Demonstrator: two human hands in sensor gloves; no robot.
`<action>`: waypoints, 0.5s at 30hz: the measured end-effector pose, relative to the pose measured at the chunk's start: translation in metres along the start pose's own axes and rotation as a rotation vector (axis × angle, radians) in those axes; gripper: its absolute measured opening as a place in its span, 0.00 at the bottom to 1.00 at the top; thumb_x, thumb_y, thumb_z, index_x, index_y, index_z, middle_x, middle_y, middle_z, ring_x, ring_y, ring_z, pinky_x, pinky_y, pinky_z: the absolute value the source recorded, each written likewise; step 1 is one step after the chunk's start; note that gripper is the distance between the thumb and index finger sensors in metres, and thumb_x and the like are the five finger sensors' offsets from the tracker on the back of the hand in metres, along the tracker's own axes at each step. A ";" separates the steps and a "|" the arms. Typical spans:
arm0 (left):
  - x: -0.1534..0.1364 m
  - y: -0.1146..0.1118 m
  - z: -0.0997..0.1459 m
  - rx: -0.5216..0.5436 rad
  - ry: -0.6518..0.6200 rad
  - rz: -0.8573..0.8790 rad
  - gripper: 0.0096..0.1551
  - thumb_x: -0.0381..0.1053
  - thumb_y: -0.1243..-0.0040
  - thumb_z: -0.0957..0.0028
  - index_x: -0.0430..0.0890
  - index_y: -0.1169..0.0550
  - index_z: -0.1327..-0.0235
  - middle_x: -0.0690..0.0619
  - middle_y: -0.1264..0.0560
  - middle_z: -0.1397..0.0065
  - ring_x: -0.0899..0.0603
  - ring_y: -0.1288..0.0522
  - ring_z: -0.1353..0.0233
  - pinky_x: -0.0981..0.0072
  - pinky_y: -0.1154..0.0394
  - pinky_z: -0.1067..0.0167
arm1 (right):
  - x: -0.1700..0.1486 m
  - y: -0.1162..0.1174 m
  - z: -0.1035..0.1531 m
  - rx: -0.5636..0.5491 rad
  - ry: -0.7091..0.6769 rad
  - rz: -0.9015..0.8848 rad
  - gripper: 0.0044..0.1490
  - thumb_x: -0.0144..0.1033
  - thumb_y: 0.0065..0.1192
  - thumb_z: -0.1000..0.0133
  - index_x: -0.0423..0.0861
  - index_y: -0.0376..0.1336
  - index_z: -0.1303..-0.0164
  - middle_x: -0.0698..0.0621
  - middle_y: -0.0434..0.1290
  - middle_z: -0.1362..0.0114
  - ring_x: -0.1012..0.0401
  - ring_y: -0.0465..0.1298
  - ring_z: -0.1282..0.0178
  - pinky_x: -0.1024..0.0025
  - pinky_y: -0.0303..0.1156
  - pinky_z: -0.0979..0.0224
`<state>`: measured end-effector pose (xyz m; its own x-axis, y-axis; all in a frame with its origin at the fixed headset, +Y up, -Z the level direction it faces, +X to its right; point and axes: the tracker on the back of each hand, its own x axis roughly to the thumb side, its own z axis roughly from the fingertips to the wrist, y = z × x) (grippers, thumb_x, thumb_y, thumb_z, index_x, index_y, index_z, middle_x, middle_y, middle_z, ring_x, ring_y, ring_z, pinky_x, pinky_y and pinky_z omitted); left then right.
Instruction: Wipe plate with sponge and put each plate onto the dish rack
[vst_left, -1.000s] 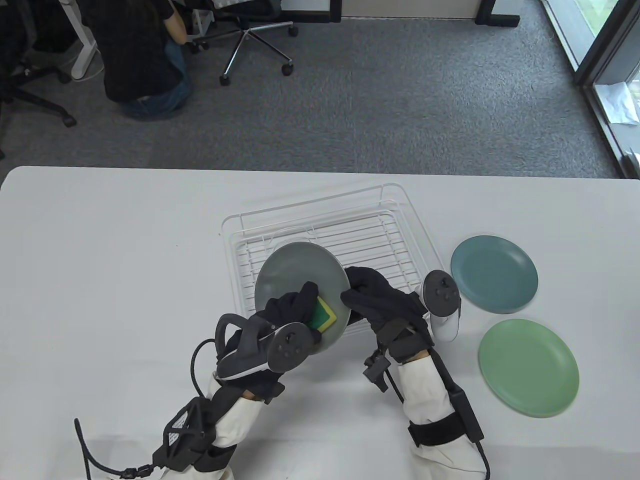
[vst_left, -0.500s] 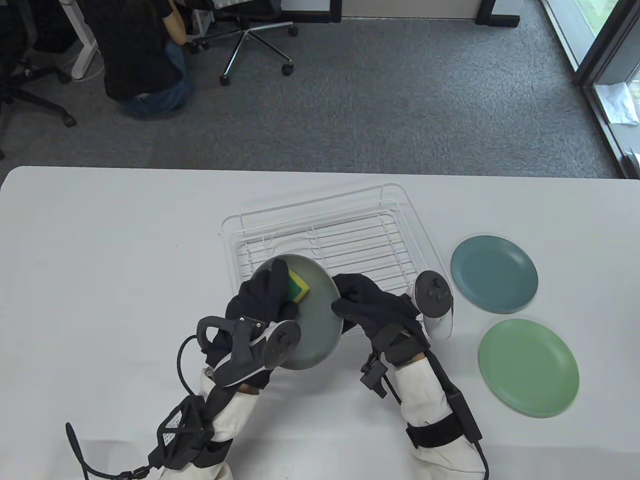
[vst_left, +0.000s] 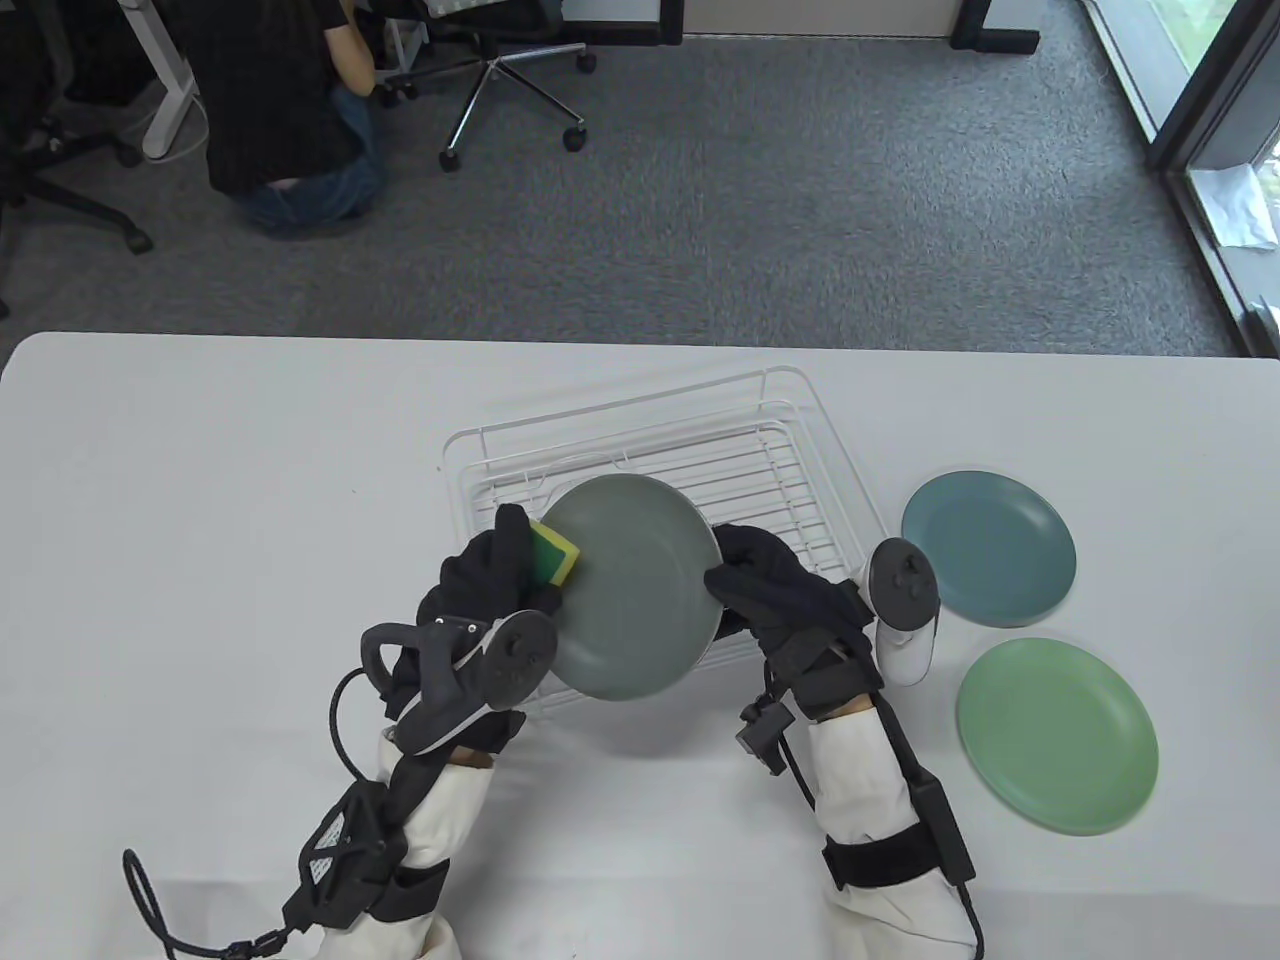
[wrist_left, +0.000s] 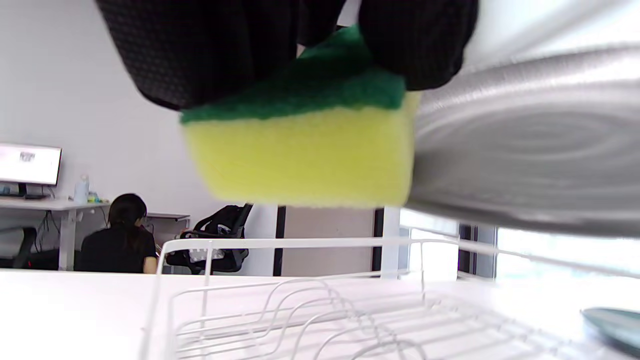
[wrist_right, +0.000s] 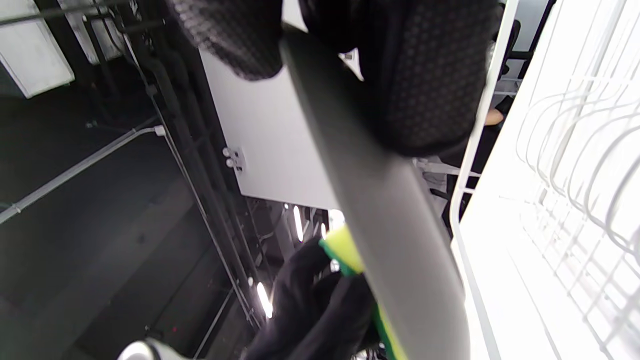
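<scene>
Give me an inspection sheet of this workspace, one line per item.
Surface: white table, bare parts look clean.
Job's things: grey plate held tilted above the near part of the white wire dish rack, which holds no plates; yellow-green sponge at the plate's left rim; teal plate and green plate lie flat on the table right of the rack.
Clutter: nothing seen.
Grippers: left hand grips the sponge; right hand pinches the grey plate's right rim.
Cables: black cable loops from the left forearm strap; another runs along the right sleeve.
Surroundings: grey carpet, office chair, a person seated on the floor, window at right.
</scene>
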<state>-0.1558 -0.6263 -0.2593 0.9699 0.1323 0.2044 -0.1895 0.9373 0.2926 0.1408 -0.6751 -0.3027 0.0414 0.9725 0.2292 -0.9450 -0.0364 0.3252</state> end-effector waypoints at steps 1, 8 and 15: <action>-0.003 0.001 0.000 0.009 0.010 0.029 0.45 0.56 0.37 0.45 0.37 0.36 0.18 0.36 0.20 0.31 0.34 0.16 0.38 0.55 0.16 0.44 | -0.001 -0.002 0.001 -0.012 -0.001 -0.012 0.38 0.34 0.55 0.32 0.23 0.48 0.25 0.20 0.63 0.30 0.37 0.76 0.40 0.60 0.81 0.41; -0.022 0.001 -0.001 0.022 0.064 0.353 0.45 0.55 0.38 0.44 0.34 0.35 0.19 0.35 0.20 0.32 0.33 0.16 0.40 0.55 0.16 0.46 | -0.006 -0.011 0.005 -0.109 0.003 -0.166 0.39 0.33 0.49 0.29 0.21 0.42 0.23 0.20 0.59 0.27 0.38 0.74 0.34 0.61 0.79 0.35; -0.036 -0.008 0.000 0.056 0.109 0.685 0.44 0.55 0.40 0.44 0.32 0.34 0.21 0.34 0.20 0.33 0.33 0.15 0.41 0.56 0.16 0.47 | -0.012 -0.007 0.004 -0.108 0.005 -0.256 0.39 0.32 0.48 0.29 0.20 0.41 0.23 0.20 0.58 0.27 0.38 0.73 0.33 0.61 0.79 0.34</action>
<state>-0.1894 -0.6381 -0.2692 0.6380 0.7225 0.2662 -0.7693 0.6131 0.1797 0.1487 -0.6873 -0.3037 0.2819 0.9480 0.1476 -0.9330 0.2350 0.2726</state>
